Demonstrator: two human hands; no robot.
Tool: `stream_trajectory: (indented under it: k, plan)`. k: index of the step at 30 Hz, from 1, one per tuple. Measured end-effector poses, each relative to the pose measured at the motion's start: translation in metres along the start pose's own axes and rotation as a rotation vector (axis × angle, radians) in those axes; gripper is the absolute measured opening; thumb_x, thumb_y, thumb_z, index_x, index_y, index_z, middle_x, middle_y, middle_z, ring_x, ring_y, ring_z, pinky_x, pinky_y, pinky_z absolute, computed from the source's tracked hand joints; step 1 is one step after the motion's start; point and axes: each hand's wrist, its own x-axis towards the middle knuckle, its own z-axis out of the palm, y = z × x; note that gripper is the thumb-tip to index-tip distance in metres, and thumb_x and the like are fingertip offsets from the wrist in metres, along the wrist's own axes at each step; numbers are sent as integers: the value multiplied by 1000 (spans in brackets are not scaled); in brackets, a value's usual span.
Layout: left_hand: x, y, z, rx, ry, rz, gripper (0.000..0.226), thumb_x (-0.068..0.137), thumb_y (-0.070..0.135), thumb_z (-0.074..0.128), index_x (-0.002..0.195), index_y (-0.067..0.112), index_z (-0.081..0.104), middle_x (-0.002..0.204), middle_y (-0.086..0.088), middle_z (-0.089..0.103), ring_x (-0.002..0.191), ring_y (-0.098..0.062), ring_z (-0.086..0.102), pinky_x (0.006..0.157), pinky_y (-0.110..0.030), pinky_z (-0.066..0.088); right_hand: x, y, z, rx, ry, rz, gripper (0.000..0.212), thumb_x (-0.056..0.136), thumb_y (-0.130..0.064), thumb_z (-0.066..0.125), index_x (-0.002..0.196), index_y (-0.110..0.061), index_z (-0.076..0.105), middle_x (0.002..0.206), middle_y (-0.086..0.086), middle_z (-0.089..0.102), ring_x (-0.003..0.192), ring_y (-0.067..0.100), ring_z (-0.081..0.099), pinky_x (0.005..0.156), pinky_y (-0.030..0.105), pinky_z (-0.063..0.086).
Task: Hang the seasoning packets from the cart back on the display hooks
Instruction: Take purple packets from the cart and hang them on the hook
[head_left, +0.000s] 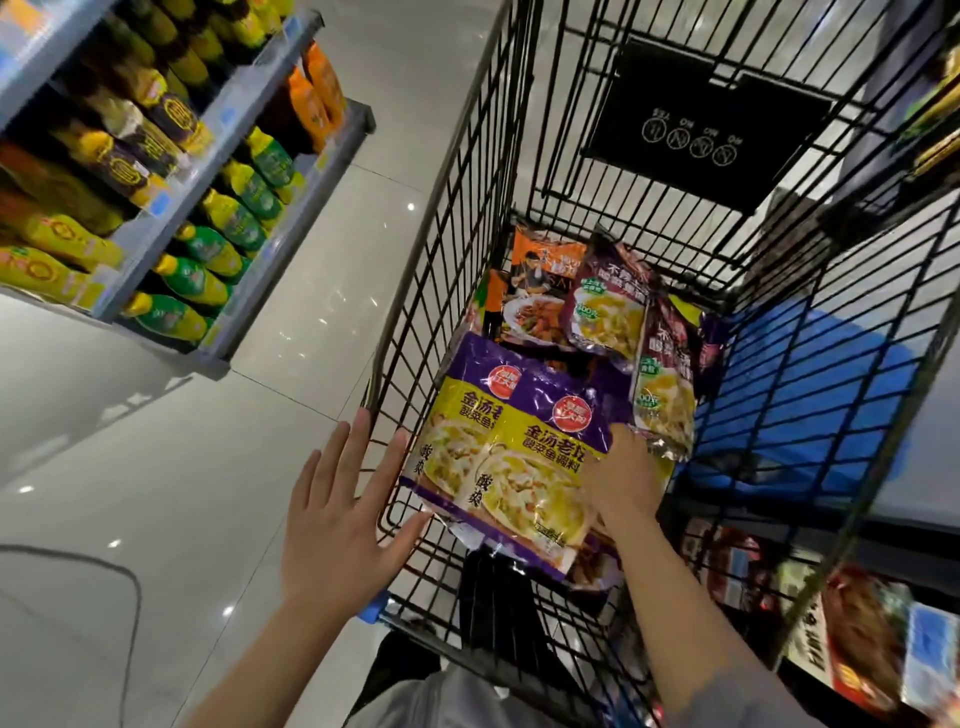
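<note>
Purple packets — tops toward far end.

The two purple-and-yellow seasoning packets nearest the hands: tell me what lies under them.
Under the purple-and-yellow seasoning packets, a corner of another dark, glossy packet sticks out at the near edge. The black wire cart floor beneath is covered, so anything else there cannot be seen.

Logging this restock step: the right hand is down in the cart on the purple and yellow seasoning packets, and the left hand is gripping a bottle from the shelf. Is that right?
Not quite. The left hand grips no bottle: the head view shows it open, fingers straight, against the outside of the cart wall. The right hand is indeed in the cart on the purple and yellow seasoning packets.
</note>
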Motion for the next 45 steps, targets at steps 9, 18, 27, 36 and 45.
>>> stream_trajectory:
  k: [9, 18, 27, 36, 45]
  plan:
    - [0, -2, 4, -25, 37, -8, 72, 82, 60, 42, 144, 25, 32, 156, -6, 17, 142, -25, 19, 113, -37, 17, 92, -33, 5, -500, -302, -210, 56, 91, -20, 43, 143, -10, 25, 139, 17, 40, 126, 34, 38, 100, 41, 36]
    - [-1, -5, 5, -59, 54, 19, 72, 82, 60, 45, 143, 25, 34, 156, -6, 18, 141, -27, 23, 106, -48, 30, 61, -39, 1, -131, -222, -403, 23, 93, -22, 51, 112, -15, 63, 111, 9, 56, 108, 29, 52, 84, 37, 42]
    - [0, -4, 6, -85, 76, 12, 68, 82, 57, 48, 140, 23, 38, 154, -7, 23, 140, -26, 25, 103, -45, 33, 110, -82, 46, -140, -374, -454, 26, 92, -21, 55, 112, -5, 62, 139, 15, 39, 128, 34, 36, 101, 39, 35]
    - [0, -5, 6, -79, 85, 24, 68, 83, 56, 48, 141, 24, 34, 153, -7, 24, 140, -26, 26, 103, -43, 32, 108, -81, 41, -199, -289, -396, 24, 93, -22, 50, 111, -16, 64, 116, 11, 57, 105, 33, 56, 83, 39, 47]
    - [-1, -7, 4, -127, 57, 37, 70, 80, 56, 50, 142, 25, 35, 155, -7, 21, 139, -28, 27, 100, -47, 35, 8, -73, -2, -61, -65, -588, 24, 93, -13, 48, 106, -12, 68, 101, 10, 68, 94, 31, 61, 84, 43, 46]
